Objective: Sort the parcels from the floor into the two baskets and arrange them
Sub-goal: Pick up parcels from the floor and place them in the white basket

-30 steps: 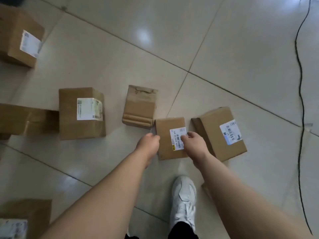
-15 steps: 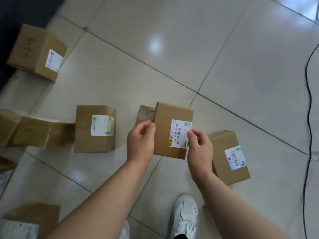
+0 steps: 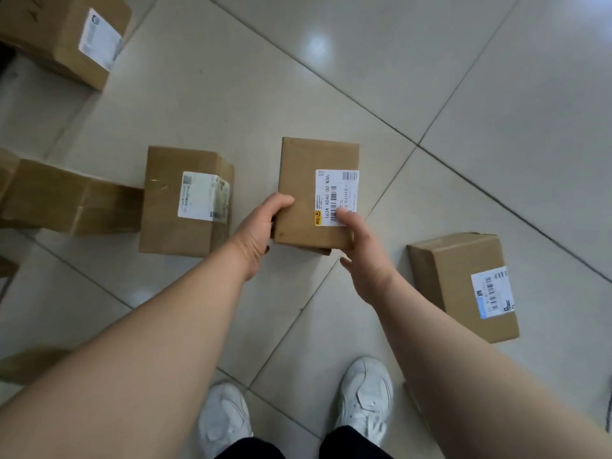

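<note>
A small brown cardboard parcel [image 3: 304, 180] with a white barcode label hangs above the tiled floor, label up. My left hand [image 3: 261, 233] grips its near left corner. My right hand [image 3: 361, 256] holds its near right edge, thumb on the label. Several more labelled parcels lie on the floor: one [image 3: 178, 203] just left of my hands, one [image 3: 463, 286] to the right, one [image 3: 69, 34] at the far left. No basket is in view.
A long taped box [image 3: 66, 197] lies at the left edge, touching the parcel beside it. Another box [image 3: 29, 364] peeks out under my left forearm. My white shoes [image 3: 364, 395] stand on the tiles below my hands. A box corner [image 3: 412, 395] lies by my right shoe.
Both hands have lifted the small parcel off the floor and raised it toward the camera. It now hides the small plain parcel that lay beside it. The view has shifted left.
</note>
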`<action>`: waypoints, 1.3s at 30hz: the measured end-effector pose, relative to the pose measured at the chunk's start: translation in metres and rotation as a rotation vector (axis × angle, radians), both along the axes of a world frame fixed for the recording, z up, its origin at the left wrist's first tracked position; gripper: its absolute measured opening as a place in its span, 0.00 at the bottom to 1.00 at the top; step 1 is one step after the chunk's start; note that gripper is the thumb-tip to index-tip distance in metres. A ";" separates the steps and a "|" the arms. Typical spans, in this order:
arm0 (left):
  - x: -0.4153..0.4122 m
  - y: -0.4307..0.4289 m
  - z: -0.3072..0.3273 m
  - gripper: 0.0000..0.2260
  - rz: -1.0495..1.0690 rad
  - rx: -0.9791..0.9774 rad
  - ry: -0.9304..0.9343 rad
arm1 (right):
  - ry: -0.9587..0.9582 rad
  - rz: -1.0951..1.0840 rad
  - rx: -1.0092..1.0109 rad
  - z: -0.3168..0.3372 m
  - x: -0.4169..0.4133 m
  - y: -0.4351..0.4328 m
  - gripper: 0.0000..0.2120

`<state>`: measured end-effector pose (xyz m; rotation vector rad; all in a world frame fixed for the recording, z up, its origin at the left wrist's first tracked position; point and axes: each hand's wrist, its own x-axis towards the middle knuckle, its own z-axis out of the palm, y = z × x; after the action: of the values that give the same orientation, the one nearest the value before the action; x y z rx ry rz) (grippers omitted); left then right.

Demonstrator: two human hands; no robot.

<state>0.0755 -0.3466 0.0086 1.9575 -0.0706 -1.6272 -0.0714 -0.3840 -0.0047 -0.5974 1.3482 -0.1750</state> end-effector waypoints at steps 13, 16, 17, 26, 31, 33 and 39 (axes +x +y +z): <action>0.014 0.020 0.168 0.12 -0.004 -0.138 0.006 | 0.074 0.023 -0.165 0.166 0.024 0.013 0.10; 0.030 0.023 0.237 0.13 0.014 -0.198 -0.013 | 0.041 0.038 -0.244 0.234 0.039 0.009 0.12; 0.035 0.024 0.262 0.13 0.031 -0.216 -0.011 | 0.034 0.052 -0.268 0.257 0.045 0.009 0.13; 0.060 0.077 0.478 0.14 0.292 -0.374 -0.125 | -0.141 0.214 -0.400 0.469 0.091 0.033 0.12; 0.043 0.141 0.594 0.12 0.537 -0.455 -0.182 | -0.231 0.447 -0.469 0.596 0.098 0.065 0.14; 0.036 0.167 0.639 0.12 0.615 -0.491 -0.232 | -0.273 0.535 -0.517 0.639 0.101 0.085 0.15; 0.029 0.268 0.751 0.16 0.814 -0.511 -0.350 | -0.377 0.744 -0.574 0.747 0.121 0.170 0.10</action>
<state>0.1042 -0.0790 0.7596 1.5374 0.1455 -0.6511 0.0495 -0.2140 0.7425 -1.4309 0.6324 -0.0554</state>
